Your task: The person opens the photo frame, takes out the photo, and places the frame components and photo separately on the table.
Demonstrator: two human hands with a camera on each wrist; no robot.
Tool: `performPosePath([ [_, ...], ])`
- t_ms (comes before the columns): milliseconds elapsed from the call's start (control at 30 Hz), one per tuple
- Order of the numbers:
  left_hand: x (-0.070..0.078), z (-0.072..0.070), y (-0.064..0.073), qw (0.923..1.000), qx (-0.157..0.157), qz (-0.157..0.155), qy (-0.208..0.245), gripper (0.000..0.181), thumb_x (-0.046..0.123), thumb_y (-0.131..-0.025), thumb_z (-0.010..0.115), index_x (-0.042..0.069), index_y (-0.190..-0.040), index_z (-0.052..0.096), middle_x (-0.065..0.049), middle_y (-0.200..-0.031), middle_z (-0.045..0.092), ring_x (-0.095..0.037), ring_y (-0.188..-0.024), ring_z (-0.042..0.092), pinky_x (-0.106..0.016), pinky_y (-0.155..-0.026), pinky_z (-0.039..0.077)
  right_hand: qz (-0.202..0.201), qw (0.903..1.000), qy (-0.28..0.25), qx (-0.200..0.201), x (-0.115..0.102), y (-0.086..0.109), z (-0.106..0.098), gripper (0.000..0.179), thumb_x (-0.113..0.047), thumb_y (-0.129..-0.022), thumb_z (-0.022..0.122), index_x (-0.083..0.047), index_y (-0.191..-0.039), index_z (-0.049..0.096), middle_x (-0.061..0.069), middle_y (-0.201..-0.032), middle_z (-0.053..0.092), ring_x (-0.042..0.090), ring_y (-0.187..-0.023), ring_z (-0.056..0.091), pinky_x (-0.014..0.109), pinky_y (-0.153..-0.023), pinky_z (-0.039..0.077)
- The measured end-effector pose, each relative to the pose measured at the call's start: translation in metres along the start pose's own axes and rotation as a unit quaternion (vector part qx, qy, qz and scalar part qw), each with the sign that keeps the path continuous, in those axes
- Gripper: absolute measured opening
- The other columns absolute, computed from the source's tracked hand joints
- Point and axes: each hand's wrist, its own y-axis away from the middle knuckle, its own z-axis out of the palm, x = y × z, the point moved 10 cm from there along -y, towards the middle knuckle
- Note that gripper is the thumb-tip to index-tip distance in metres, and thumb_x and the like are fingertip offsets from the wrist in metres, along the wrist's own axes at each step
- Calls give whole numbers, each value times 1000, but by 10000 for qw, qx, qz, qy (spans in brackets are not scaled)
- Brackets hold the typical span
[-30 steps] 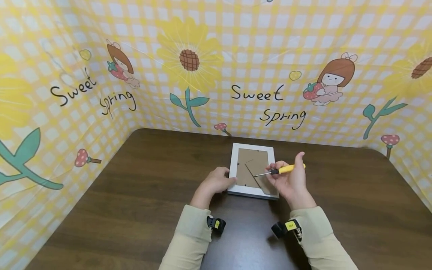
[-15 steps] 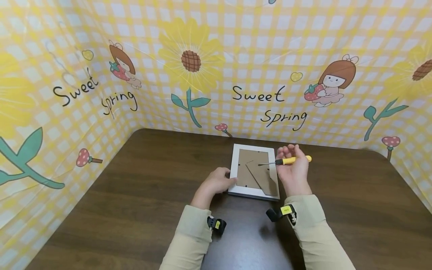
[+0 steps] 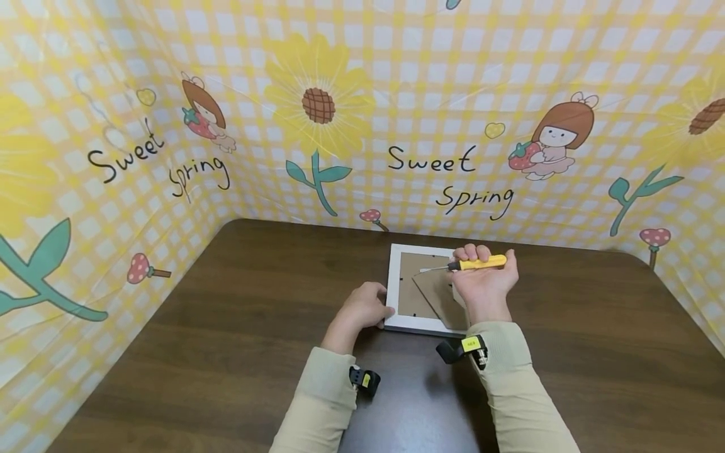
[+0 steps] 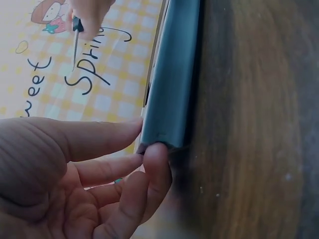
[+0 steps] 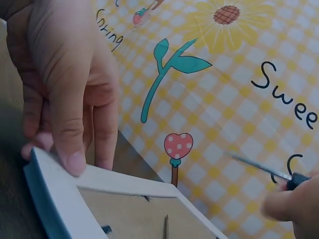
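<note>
A white picture frame (image 3: 393,270) lies face down on the dark wooden table (image 3: 255,314). Its brown backing board (image 3: 409,299) faces up, with small black tabs round it and a slanted support flap. My left hand (image 3: 362,306) pinches the frame's left edge near the close corner; the left wrist view shows the thumb (image 4: 107,137) on one face and curled fingers beneath. Above the frame's right side, my right hand (image 3: 484,286) holds a screwdriver (image 3: 481,262) by its yellow handle, palm turned up. The thin metal shaft points left over the board.
A yellow checked cloth (image 3: 351,176) with flowers and lettering walls the table at the back and left. Each wrist carries a black strap camera, the left one (image 3: 367,380) and the right one (image 3: 453,349) both close over the table.
My right hand has moved away from me, then left over the frame, carrying the screwdriver; its fingers have curled in more. My left hand keeps its grip on the frame.
</note>
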Motion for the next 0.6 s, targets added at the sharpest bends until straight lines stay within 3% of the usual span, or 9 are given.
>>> performPosePath([
  [67,1,1,0,10000,-19,-4,-63,42,12,-91,71,-2,-129,60,-8,-59,65,-15,-53,61,-23,-56,41,201,9996,158,99,4,1,-5,71,-72,-95,27,-10,-62,36,4,-67,36,20,-67,35,35,-84,27],
  [133,2,1,1,9999,-35,-27,-122,42,12,-90,71,-3,-128,60,-8,-60,65,-16,-53,59,-24,-56,41,363,9988,302,156,8,2,-8,68,-72,-95,26,-11,-66,38,3,-69,37,20,-68,35,37,-86,25],
  [200,2,2,2,9998,-51,-68,-194,42,11,-90,71,-3,-127,59,-8,-61,65,-16,-54,58,-24,-56,40,460,9975,531,78,10,4,-8,67,-71,-96,23,-12,-68,39,3,-70,37,19,-66,34,36,-83,28],
  [300,3,4,4,9995,-124,-115,-251,41,11,-91,71,-3,-127,58,-8,-67,64,-16,-57,58,-25,-57,41,441,9957,802,-109,9,5,-6,65,-66,-98,21,-12,-66,39,3,-66,35,20,-61,31,33,-69,24],
  [400,5,6,6,9994,-215,-72,-274,40,9,-90,72,-4,-125,57,-8,-69,63,-17,-58,59,-26,-59,42,158,9953,949,-120,3,6,-5,60,-58,-99,25,-11,-63,39,4,-62,36,20,-58,30,34,-64,23],
  [600,6,7,10,9987,-424,-76,-290,38,9,-88,74,-4,-120,58,-9,-75,64,-17,-61,63,-30,-65,45,-668,9941,758,406,-13,6,-14,54,-46,-97,31,-11,-57,38,4,-53,34,20,-51,27,34,-59,23],
])
